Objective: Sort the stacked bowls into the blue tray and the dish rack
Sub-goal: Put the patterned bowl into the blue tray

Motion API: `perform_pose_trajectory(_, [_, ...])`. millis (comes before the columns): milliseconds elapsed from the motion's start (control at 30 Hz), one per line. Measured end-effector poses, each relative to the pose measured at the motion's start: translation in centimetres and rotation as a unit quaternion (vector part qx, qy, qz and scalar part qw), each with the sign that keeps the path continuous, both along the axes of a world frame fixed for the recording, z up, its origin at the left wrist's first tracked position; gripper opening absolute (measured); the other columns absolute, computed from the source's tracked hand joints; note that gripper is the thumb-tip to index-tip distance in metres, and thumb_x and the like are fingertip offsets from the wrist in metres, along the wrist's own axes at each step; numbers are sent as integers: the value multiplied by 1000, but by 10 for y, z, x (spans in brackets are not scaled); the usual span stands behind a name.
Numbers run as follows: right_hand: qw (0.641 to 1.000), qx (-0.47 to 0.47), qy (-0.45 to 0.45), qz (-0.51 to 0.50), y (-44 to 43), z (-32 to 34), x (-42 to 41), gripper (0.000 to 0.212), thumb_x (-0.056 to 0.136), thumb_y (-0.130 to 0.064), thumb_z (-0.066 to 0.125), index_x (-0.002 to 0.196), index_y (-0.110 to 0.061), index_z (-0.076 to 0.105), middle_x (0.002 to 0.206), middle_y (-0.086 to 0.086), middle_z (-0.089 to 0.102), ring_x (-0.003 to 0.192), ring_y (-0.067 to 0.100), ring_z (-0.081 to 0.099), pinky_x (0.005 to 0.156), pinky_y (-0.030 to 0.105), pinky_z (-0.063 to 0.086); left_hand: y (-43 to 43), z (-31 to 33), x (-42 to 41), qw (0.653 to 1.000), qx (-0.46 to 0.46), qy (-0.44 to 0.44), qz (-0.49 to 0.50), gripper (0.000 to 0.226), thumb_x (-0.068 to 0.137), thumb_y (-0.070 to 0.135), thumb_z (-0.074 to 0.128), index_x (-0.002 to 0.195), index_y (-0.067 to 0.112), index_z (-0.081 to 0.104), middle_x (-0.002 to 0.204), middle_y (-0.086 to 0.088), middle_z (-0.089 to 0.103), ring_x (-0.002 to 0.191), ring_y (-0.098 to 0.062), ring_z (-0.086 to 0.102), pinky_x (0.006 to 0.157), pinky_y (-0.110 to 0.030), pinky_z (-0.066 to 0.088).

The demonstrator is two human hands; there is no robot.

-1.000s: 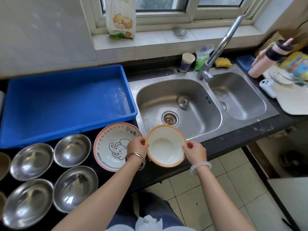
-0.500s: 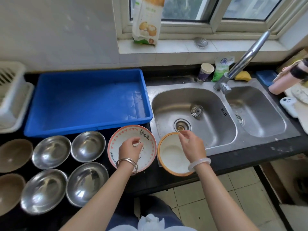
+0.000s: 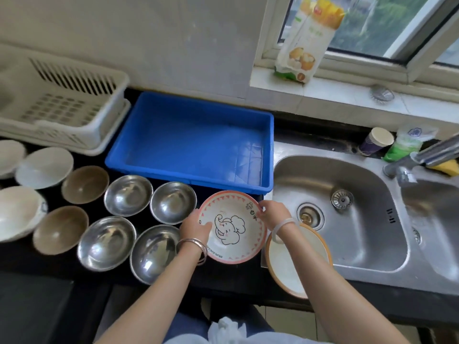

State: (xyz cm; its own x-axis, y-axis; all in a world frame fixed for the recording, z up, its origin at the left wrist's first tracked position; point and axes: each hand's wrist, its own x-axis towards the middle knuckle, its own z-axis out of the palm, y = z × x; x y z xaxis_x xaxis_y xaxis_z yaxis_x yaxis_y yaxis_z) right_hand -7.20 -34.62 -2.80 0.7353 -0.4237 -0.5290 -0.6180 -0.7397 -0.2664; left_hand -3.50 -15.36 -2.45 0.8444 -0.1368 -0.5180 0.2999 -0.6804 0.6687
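cam: head, one wide-angle view | from: above the front edge of the tabletop (image 3: 231, 275) | faces: forward and down toward wall (image 3: 149, 45) and window (image 3: 387, 23) | range: close, both forearms (image 3: 159, 289) enter from the bottom | span: dish rack (image 3: 62, 105) left, sink (image 3: 360, 244) right

A pink-rimmed elephant bowl (image 3: 232, 227) with a cartoon elephant inside faces up, gripped at its rim by the left hand (image 3: 196, 228) at 9 o'clock and the right hand (image 3: 275, 214) at 2 o'clock. Just beside it at 4 o'clock lies a white orange-rimmed bowl (image 3: 295, 264), mouth up. At its 9 o'clock four steel bowls (image 3: 128, 194) sit two by two, upright. Farther out that way are two brown bowls (image 3: 85, 184), then white bowls (image 3: 44, 167), all unstacked. The blue tray (image 3: 188, 181) lies at the elephant bowl's 11 o'clock, and the white slotted rack (image 3: 62, 105) is at the tray's 9 o'clock.
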Motion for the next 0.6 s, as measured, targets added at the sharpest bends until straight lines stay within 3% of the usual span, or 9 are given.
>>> perform_pose_trajectory(133, [1000,11,-23,4,-3,1,4,23,91,-14,47,98,-13,68,80,3,59,67,19,53,58,24,41,1,-4,2,1000,-3,-6,20,22,84,3,53,104,6,61,105,-13,68,90,-27,62,73,-31,49])
perform_pose_trajectory(200, [999,35,-41,-3,-4,6,4,21,91,-15,49,95,-13,69,78,2,58,66,20,57,57,25,49,4,-5,3,999,-10,-10,38,27,84,2,52,109,8,62,107,-11,68,88,-24,62,72,-32,51])
perform_pose_trajectory(267, [996,65,-59,-11,-5,12,4,19,91,-15,51,91,-13,69,80,4,62,72,25,65,67,33,58,8,-3,6,998,-17,-17,62,33,84,0,52,114,11,61,110,-7,69,85,-19,61,65,-26,51])
perform_pose_trajectory(367, [991,108,-81,-21,-7,25,7,18,89,-13,52,87,-12,70,85,10,71,74,29,70,70,42,60,16,4,14,992,-44,-39,108,32,83,1,54,109,15,65,108,-1,70,78,-9,58,54,-12,39])
perform_pose_trajectory(433, [985,137,-99,-37,-8,34,13,18,88,-10,54,87,-12,71,84,12,72,73,29,71,67,42,61,22,13,26,988,-68,-41,132,23,82,9,59,101,17,68,101,1,72,76,-9,60,57,-14,44])
perform_pose_trajectory(500, [975,169,-123,-69,-8,45,22,18,86,-7,56,81,-16,70,79,9,71,69,27,72,60,38,61,26,24,41,982,-103,-32,152,16,80,12,65,94,18,68,98,-1,71,81,-14,64,71,-28,55])
perform_pose_trajectory(600, [959,207,-160,-108,-7,61,43,23,84,-4,59,72,-23,65,67,-1,68,58,20,71,48,28,59,32,43,68,972,-153,-21,174,10,78,14,70,84,18,65,97,-7,71,87,-23,67,85,-41,55])
